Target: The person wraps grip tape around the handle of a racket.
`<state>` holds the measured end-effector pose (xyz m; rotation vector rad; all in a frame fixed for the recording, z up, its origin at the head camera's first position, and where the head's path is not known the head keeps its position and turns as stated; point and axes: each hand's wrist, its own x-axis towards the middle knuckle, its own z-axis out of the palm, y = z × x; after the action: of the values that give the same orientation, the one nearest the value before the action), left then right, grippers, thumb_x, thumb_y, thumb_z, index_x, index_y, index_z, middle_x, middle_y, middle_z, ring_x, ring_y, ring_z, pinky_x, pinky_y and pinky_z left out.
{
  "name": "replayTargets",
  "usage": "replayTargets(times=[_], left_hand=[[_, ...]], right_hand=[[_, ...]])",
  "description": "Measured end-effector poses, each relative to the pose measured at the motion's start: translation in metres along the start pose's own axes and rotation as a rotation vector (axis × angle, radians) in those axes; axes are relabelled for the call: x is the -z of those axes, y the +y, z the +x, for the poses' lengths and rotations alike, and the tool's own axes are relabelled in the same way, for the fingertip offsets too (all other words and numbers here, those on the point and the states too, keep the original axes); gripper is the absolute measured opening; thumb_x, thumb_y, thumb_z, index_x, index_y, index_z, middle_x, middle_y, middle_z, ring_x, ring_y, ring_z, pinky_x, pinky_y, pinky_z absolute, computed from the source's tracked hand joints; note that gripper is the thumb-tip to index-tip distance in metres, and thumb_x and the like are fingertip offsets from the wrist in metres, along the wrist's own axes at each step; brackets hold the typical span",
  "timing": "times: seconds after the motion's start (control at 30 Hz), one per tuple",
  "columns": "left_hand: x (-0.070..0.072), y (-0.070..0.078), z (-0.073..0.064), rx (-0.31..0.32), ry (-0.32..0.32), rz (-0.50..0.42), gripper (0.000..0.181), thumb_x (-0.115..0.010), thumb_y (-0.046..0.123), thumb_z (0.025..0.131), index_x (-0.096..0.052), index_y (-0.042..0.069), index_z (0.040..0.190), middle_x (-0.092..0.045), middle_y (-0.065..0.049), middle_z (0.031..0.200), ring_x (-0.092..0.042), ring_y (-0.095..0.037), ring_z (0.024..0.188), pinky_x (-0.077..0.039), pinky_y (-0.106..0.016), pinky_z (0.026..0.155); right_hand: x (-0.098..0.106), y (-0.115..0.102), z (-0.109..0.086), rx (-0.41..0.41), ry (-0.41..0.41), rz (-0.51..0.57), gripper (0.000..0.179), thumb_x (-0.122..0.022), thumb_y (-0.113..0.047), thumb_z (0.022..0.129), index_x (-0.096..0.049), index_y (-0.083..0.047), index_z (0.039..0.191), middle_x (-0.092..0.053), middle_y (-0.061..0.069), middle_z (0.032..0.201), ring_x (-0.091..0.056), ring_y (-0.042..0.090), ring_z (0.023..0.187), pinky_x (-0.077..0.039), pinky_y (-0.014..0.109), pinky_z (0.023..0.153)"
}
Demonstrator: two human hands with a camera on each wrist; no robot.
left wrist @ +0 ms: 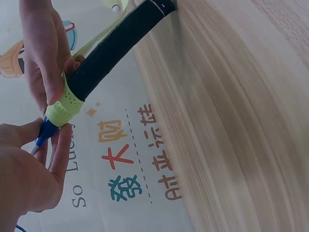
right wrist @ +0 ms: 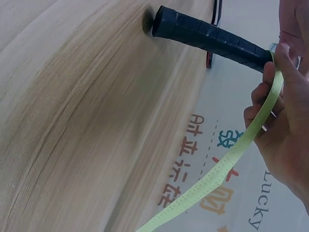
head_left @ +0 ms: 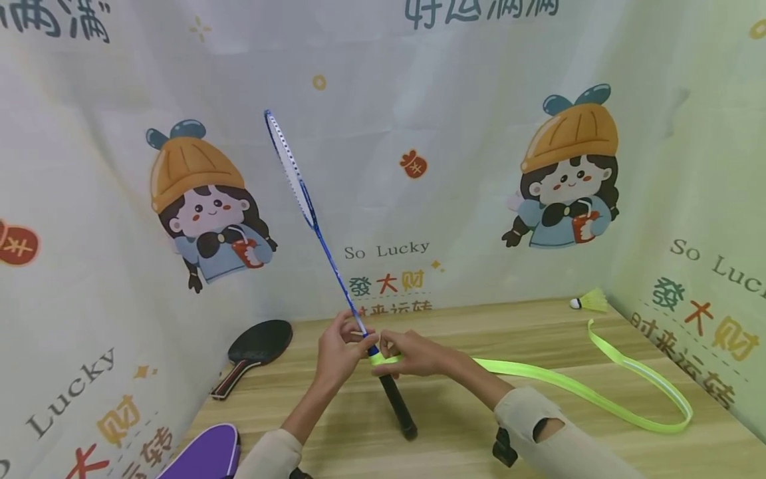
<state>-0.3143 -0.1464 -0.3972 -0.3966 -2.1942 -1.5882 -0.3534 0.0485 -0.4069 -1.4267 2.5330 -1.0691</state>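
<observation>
A blue and white badminton racket [head_left: 335, 269] stands tilted over the table, head up and to the left. My left hand [head_left: 336, 351] pinches it at the blue cone [left wrist: 47, 129] just above the handle. Yellow-green perforated grip tape [left wrist: 65, 107] is wound around the upper end of the black handle [left wrist: 116, 50]. My right hand [head_left: 419, 352] pinches the tape beside the handle, with thumb and curled fingers. From there the loose tape [right wrist: 227, 162] runs off to the right and curves across the table. The handle's butt end points down toward me.
On the left lies a black table tennis bat [head_left: 260, 340], with a purple paddle-shaped thing [head_left: 206, 449] nearer, cut off by the frame. A yellow shuttlecock [head_left: 589, 301] rests at the wooden table's [head_left: 467, 426] back right. Printed cloth [head_left: 371, 133] hangs behind and at both sides.
</observation>
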Motion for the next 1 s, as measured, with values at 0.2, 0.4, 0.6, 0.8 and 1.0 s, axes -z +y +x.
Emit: replayTargets(times=[0.2, 0.4, 0.6, 0.8, 1.0], left_hand=[[0.004, -0.003, -0.003, 0.006, 0.006, -0.018, 0.051, -0.079, -0.002, 0.09, -0.062, 0.004, 0.137, -0.078, -0.016, 0.101, -0.077, -0.028, 0.088, -0.062, -0.031, 0.066], [0.011, -0.007, -0.004, 0.034, 0.01, -0.055, 0.054, -0.077, -0.006, 0.089, -0.062, 0.006, 0.139, -0.078, -0.015, 0.102, -0.076, -0.027, 0.089, -0.062, -0.031, 0.069], [0.012, -0.007, -0.005, 0.033, -0.02, -0.085, 0.055, -0.077, -0.007, 0.089, -0.06, 0.006, 0.14, -0.077, -0.02, 0.106, -0.076, -0.027, 0.091, -0.063, -0.031, 0.071], [0.011, -0.005, -0.006, 0.035, -0.032, -0.104, 0.059, -0.075, -0.008, 0.089, -0.057, 0.006, 0.144, -0.077, -0.015, 0.107, -0.075, -0.03, 0.099, -0.063, -0.035, 0.079], [0.008, -0.004, -0.004, 0.011, -0.058, -0.111, 0.066, -0.072, -0.012, 0.091, -0.048, 0.002, 0.151, -0.075, -0.019, 0.113, -0.073, -0.038, 0.103, -0.059, -0.027, 0.085]], right_hand=[[0.007, 0.005, -0.009, 0.051, -0.007, 0.037, 0.014, -0.074, -0.016, 0.098, -0.065, -0.007, 0.104, -0.075, -0.001, 0.073, -0.072, 0.007, 0.068, -0.051, 0.019, 0.066], [0.016, 0.007, -0.015, 0.132, -0.008, -0.007, 0.011, -0.071, -0.013, 0.099, -0.074, -0.006, 0.107, -0.078, 0.001, 0.079, -0.074, 0.003, 0.078, -0.057, 0.024, 0.075], [0.015, 0.008, -0.014, 0.151, -0.009, -0.032, 0.013, -0.071, -0.015, 0.1, -0.076, -0.006, 0.108, -0.078, -0.001, 0.08, -0.073, 0.001, 0.082, -0.057, 0.023, 0.079], [0.014, 0.008, -0.011, 0.144, -0.027, -0.027, 0.018, -0.071, -0.015, 0.1, -0.076, -0.003, 0.113, -0.079, 0.0, 0.082, -0.074, 0.001, 0.082, -0.057, 0.025, 0.09], [0.014, 0.007, -0.009, 0.142, -0.065, -0.039, 0.023, -0.069, -0.017, 0.102, -0.075, -0.003, 0.118, -0.078, -0.003, 0.078, -0.073, 0.0, 0.079, -0.056, 0.025, 0.092]])
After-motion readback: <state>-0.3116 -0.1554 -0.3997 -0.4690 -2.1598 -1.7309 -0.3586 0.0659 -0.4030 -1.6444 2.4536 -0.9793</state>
